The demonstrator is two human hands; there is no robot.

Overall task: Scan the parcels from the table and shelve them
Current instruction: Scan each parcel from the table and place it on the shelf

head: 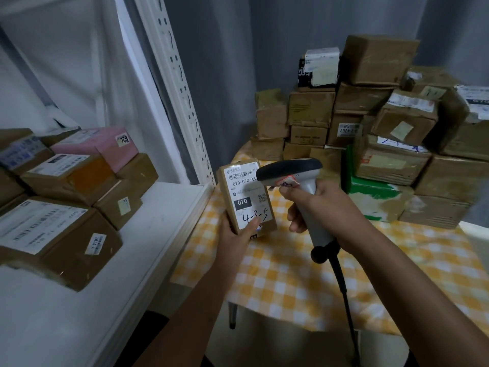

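Note:
My left hand grips a small brown parcel from below, its thumb lying on the white label marked 070 and 4-3-5. My right hand holds the grey handle of a barcode scanner. The scanner's dark head points left at the top of the label, close to the barcode. Both are held above the left edge of the table with a yellow checked cloth. A big pile of brown parcels covers the far side of the table.
A white shelf on the left carries several brown parcels and a pink one. Its perforated upright post stands between shelf and table. The scanner's black cable hangs down over the table's front. A green box sits in the pile.

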